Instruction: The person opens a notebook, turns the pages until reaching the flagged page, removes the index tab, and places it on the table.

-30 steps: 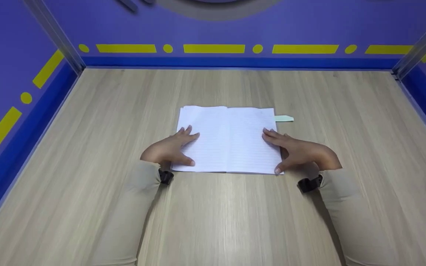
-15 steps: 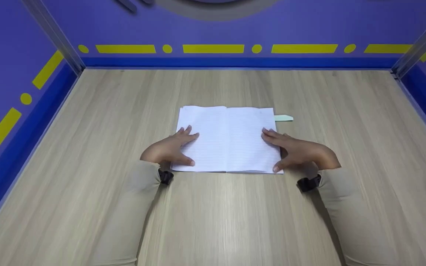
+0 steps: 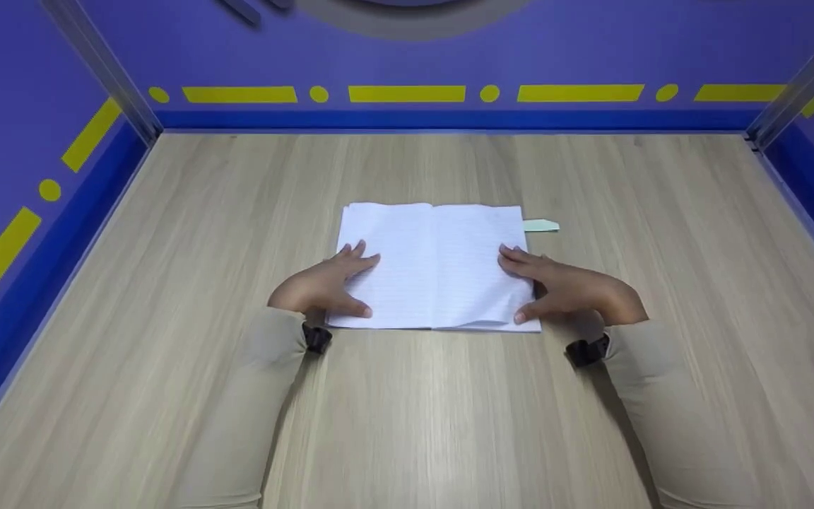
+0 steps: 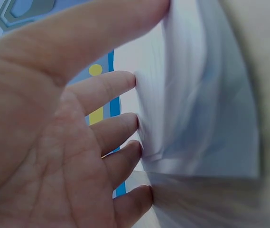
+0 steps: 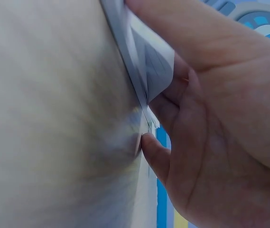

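Note:
An open notebook with white ruled pages lies flat on the wooden table. My left hand rests on the left page's outer edge, thumb and fingers spread; in the left wrist view its fingertips touch the paper. On the opposite side, my right hand has its fingers on the right page's edge and its thumb on the lower right corner area. Next to that thumb the right page buckles up along its lower edge. The right wrist view shows a raised, bent sheet between thumb and fingers.
A pale green tab sticks out from the notebook's upper right edge. The wooden table is bounded by a purple-blue back wall with yellow marks and by side walls. Black wrist cameras sit at both cuffs.
My right thumb has slid left along the lower right page, and the page's lower edge has lifted into a buckle. The left hand stays in place.

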`<state>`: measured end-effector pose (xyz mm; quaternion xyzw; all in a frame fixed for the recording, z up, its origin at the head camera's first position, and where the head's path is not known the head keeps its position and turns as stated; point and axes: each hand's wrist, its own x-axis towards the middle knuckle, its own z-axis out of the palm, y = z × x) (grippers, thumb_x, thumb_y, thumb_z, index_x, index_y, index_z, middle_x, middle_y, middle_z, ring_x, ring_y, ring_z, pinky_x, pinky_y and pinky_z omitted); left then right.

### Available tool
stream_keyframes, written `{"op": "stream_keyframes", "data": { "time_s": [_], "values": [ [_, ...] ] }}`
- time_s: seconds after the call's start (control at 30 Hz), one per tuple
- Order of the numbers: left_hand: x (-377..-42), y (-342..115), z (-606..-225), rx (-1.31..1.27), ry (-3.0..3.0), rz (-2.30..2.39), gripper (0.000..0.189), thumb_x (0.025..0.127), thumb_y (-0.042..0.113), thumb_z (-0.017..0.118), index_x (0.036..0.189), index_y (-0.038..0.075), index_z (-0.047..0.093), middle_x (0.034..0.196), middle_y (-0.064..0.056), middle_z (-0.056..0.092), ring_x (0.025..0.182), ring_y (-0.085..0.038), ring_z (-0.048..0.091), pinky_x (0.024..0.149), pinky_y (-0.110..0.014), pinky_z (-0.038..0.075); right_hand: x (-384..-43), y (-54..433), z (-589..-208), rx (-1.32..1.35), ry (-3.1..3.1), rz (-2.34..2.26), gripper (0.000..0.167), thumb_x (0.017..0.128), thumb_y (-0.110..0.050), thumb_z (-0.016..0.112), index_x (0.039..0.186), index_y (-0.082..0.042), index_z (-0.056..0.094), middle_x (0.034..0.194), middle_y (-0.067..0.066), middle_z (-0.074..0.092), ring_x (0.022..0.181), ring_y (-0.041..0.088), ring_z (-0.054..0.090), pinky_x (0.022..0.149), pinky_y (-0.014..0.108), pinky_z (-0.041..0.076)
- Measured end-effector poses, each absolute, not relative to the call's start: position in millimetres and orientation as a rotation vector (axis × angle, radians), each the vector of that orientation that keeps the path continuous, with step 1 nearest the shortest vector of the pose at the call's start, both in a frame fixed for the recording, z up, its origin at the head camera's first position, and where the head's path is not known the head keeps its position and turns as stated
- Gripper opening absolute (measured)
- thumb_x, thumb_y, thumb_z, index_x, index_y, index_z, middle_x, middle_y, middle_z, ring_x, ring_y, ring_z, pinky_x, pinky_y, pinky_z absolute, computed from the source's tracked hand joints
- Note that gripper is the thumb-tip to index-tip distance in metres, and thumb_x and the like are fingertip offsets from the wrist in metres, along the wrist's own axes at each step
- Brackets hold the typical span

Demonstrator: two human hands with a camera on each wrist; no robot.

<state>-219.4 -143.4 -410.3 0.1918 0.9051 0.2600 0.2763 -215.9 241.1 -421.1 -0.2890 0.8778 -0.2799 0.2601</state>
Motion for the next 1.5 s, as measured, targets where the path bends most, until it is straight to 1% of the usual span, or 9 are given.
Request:
{"op": "stream_keyframes", "data": {
  "time_s": [0.17, 0.33, 0.57, 0.7, 0.83, 1.0, 1.17, 1.33, 1.5],
  "values": [
    [-219, -143, -410, 0.505, 2.436, 0.697, 0.093, 0.079, 0.024, 0.078, 0.153, 0.011, 0.024, 0.162, -0.014, 0.0, 0.149, -0.032, -0.006, 0.12, -0.05, 0.004, -216, 241, -423, -0.787, 2.39, -0.759, 0.094, 0.083, -0.036, 0.074, 0.152, -0.002, 0.019, 0.162, 0.016, 0.006, 0.149, 0.036, 0.0, 0.117, 0.059, 0.0],
    [-219, -142, -411, 0.49, 2.454, 0.697, 0.093, 0.078, 0.023, 0.08, 0.152, 0.011, 0.026, 0.162, -0.013, 0.003, 0.15, -0.031, -0.004, 0.121, -0.049, 0.005, -216, 240, -422, -0.764, 2.393, -0.752, 0.093, 0.083, -0.037, 0.073, 0.152, -0.004, 0.02, 0.162, 0.013, 0.007, 0.149, 0.033, 0.001, 0.118, 0.057, 0.001],
    [-217, -135, -405, 0.486, 2.513, 0.593, 0.089, 0.077, 0.024, 0.079, 0.151, 0.012, 0.03, 0.161, -0.015, 0.007, 0.15, -0.032, 0.001, 0.117, -0.06, 0.002, -216, 240, -420, -0.773, 2.396, -0.765, 0.093, 0.082, -0.038, 0.074, 0.152, -0.004, 0.021, 0.162, 0.014, 0.007, 0.149, 0.035, 0.001, 0.117, 0.059, 0.002],
    [-214, -131, -401, 0.482, 2.534, 0.567, 0.087, 0.078, 0.023, 0.079, 0.151, 0.015, 0.032, 0.161, -0.014, 0.008, 0.15, -0.033, 0.002, 0.118, -0.058, 0.001, -216, 241, -420, -0.771, 2.401, -0.761, 0.094, 0.082, -0.038, 0.074, 0.152, -0.004, 0.021, 0.162, 0.014, 0.007, 0.149, 0.036, 0.001, 0.116, 0.06, 0.003],
    [-212, -127, -397, 0.494, 2.549, 0.555, 0.085, 0.079, 0.022, 0.078, 0.15, 0.015, 0.033, 0.161, -0.016, 0.01, 0.149, -0.035, 0.003, 0.119, -0.056, 0.004, -216, 240, -420, -0.76, 2.399, -0.755, 0.094, 0.083, -0.039, 0.073, 0.152, -0.004, 0.02, 0.162, 0.013, 0.007, 0.149, 0.035, 0.001, 0.117, 0.059, 0.004],
    [-208, -120, -392, 0.577, 2.588, 0.577, 0.08, 0.082, 0.023, 0.076, 0.15, 0.014, 0.035, 0.16, -0.018, 0.016, 0.148, -0.037, 0.01, 0.12, -0.052, 0.009, -217, 240, -421, -0.76, 2.4, -0.757, 0.094, 0.082, -0.039, 0.073, 0.152, -0.004, 0.02, 0.162, 0.014, 0.007, 0.149, 0.035, 0.001, 0.117, 0.059, 0.006],
    [-200, -105, -388, 0.703, 2.654, 0.689, 0.07, 0.086, 0.024, 0.072, 0.148, 0.013, 0.039, 0.157, -0.014, 0.029, 0.146, -0.031, 0.025, 0.119, -0.044, 0.02, -217, 240, -423, -0.772, 2.41, -0.752, 0.094, 0.082, -0.038, 0.074, 0.151, -0.002, 0.021, 0.161, 0.015, 0.008, 0.149, 0.036, 0.002, 0.117, 0.059, 0.005],
    [-191, -86, -390, 0.87, 2.74, 0.771, 0.058, 0.089, 0.025, 0.069, 0.141, 0.011, 0.048, 0.146, -0.009, 0.047, 0.138, -0.026, 0.04, 0.114, -0.04, 0.032, -217, 239, -423, -0.774, 2.419, -0.735, 0.094, 0.082, -0.04, 0.073, 0.151, -0.003, 0.022, 0.162, 0.014, 0.009, 0.149, 0.036, 0.003, 0.117, 0.058, 0.006],
    [-185, -64, -394, 1.043, 2.769, 0.784, 0.052, 0.091, 0.029, 0.066, 0.138, 0.013, 0.052, 0.137, -0.006, 0.055, 0.128, -0.022, 0.049, 0.107, -0.038, 0.04, -217, 238, -421, -0.779, 2.423, -0.734, 0.093, 0.083, -0.039, 0.073, 0.151, -0.002, 0.022, 0.161, 0.015, 0.009, 0.148, 0.038, 0.004, 0.116, 0.059, 0.009]
  ]
}}
